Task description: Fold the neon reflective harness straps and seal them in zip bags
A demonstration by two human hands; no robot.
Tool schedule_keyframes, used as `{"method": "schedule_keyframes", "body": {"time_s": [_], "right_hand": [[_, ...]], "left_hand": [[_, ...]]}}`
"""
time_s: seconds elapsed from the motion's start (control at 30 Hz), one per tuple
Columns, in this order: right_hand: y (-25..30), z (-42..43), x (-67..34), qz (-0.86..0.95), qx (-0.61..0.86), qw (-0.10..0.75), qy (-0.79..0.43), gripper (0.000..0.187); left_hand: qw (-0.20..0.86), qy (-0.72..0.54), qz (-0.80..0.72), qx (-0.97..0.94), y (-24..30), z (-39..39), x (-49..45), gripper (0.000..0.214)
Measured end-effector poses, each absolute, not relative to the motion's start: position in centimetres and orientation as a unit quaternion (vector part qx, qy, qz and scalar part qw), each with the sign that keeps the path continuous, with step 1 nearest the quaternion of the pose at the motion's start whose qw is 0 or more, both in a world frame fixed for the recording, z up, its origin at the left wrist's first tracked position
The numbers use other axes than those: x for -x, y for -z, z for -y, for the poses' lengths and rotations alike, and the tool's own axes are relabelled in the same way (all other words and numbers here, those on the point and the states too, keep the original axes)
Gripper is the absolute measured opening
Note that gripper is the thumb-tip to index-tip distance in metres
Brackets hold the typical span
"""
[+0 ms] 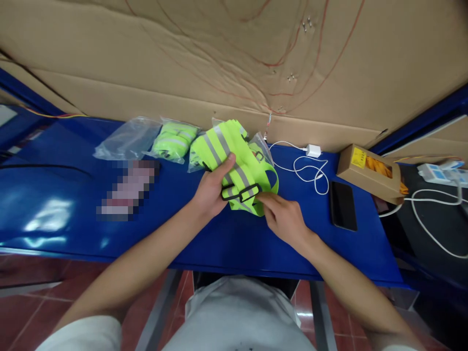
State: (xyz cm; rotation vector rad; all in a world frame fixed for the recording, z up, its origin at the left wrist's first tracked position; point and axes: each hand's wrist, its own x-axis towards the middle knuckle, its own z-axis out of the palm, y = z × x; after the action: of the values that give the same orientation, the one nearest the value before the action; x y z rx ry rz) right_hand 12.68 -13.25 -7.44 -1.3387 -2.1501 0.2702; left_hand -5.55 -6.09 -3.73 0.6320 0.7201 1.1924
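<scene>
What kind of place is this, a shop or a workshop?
Probably a small packing station, not a shop: a blue workbench backed by a cardboard sheet, bagged reflective vests waiting, and both hands folding another vest.

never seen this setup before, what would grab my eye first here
The neon yellow-green reflective vest, folded at the middle of the blue table, held between the left hand and right hand. Behind it to the left lies a bagged vest beside an empty clear bag; a black phone lies right.
</scene>
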Motion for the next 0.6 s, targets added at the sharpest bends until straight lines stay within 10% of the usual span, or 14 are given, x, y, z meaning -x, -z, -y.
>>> {"method": "schedule_keyframes", "body": {"time_s": [0.1, 0.6], "right_hand": [[6.8, 13.6, -12.2, 0.759, 0.502, 0.39, -0.141, 0.026], [8.5, 11.4, -12.6, 0.719, 0.529, 0.291, -0.345, 0.019]], "left_hand": [[0.693, -0.583, -0.337, -0.256, 3.5, 6.1, 5.4, 0.043], [0.718, -0.565, -0.321, -0.249, 4.5, 4.1, 6.7, 0.035]]}}
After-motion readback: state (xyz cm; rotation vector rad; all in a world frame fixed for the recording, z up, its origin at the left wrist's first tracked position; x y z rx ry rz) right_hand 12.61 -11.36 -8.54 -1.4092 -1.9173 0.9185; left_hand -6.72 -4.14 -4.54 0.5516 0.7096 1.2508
